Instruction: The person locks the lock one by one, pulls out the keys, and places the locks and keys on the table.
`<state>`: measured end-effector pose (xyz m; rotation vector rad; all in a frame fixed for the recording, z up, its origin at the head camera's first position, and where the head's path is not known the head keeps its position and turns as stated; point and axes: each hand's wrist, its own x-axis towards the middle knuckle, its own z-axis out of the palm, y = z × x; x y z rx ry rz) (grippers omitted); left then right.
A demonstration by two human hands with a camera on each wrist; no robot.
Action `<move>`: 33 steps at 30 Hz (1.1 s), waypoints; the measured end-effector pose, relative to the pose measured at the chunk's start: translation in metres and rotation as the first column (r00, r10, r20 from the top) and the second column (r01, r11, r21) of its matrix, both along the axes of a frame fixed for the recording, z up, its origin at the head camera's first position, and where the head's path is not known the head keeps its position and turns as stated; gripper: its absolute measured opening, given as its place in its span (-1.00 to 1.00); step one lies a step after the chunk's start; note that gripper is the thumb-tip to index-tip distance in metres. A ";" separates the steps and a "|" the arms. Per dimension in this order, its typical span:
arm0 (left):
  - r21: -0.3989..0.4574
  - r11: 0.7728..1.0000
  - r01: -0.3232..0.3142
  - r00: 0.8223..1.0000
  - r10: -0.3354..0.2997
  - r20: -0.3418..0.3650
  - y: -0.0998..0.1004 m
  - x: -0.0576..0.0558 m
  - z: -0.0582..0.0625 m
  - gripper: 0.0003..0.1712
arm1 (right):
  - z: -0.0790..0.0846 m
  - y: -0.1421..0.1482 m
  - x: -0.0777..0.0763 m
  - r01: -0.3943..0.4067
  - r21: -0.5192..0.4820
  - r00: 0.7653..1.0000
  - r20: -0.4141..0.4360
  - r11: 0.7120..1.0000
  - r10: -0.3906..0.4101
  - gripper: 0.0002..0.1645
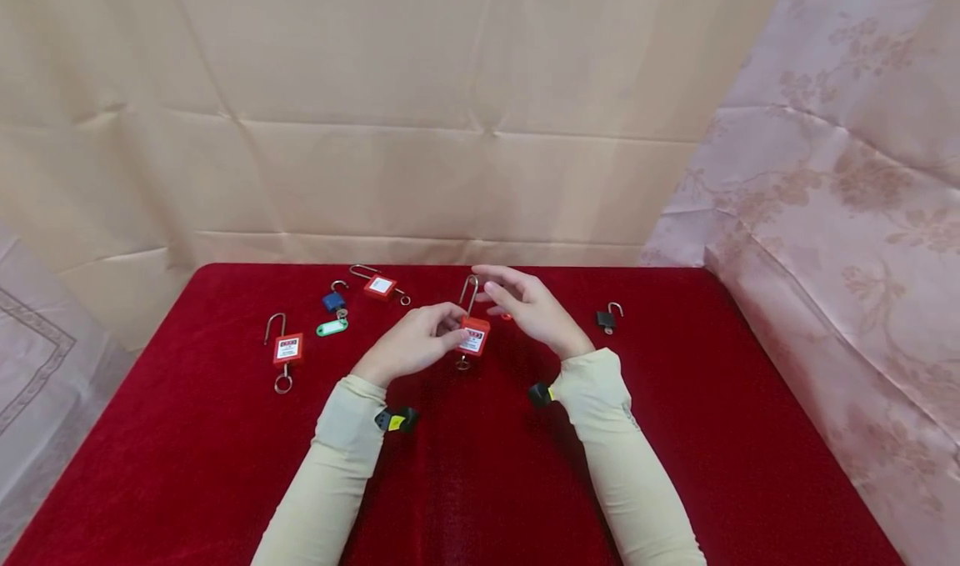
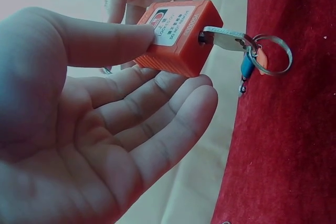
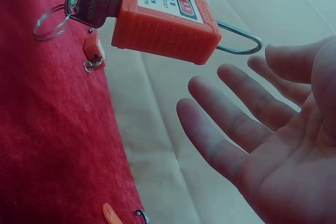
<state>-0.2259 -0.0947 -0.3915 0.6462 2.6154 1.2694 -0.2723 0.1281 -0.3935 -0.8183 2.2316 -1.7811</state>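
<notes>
red padlock (image 1: 474, 337) is up off the table (image 1: 637, 466), near the middle, toward the far side, between the two hands. left hand (image 1: 415, 339) has it: thumb on the labelled face, fingers behind, grasping the body. right hand (image 1: 534, 306) is released, fingers loosely spread, holding nothing, just right of the shackle (image 3: 237, 53). right thumb tip very close to the loop, can't tell if it touches. shackle points far. can't tell if it's fully seated.

key (image 2: 227, 39) sits in the near end of that lock, metal split ring (image 2: 275, 55) through it. label (image 3: 169, 4) is white, reads "locked out" and "do not remove".

on the left: second red padlock (image 1: 288, 349) lying label up, shackle open and pointing far, key and ring at its near end. right of that and farther, blue padlock (image 1: 333, 301), shackle open, green tag (image 1: 332, 328) just nearer. third red padlock (image 1: 380, 287) close to the far edge, shackle open to the left, ring out to the right. on the right: black padlock (image 1: 605, 322), shackle open, well apart from the others. left wrist view also shows an orange tag (image 2: 261, 59) past the split ring, partly covered by it.

both arms in pale yellow sleeves (image 1: 341, 428), dark wrist device on each. table cloth is deep red. beige curtain (image 1: 450, 174) behind, pink floral drape (image 1: 862, 174) right.
</notes>
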 end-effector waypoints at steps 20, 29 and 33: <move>0.017 1.000 0.013 1.000 -0.013 0.010 -0.006 0.001 0.000 -0.69 | -0.001 -0.004 0.000 0.019 -0.002 1.000 -0.001 1.000 -0.019 -0.63; 0.018 1.000 -0.021 1.000 0.021 0.001 -0.007 0.001 0.001 -0.68 | 0.001 -0.002 0.002 0.065 -0.002 0.998 -0.015 0.998 -0.065 -0.64; 0.033 0.999 -0.036 0.999 0.036 -0.003 -0.009 0.000 0.001 -0.70 | 0.001 0.000 0.001 0.079 0.013 0.996 -0.037 0.997 -0.079 -0.68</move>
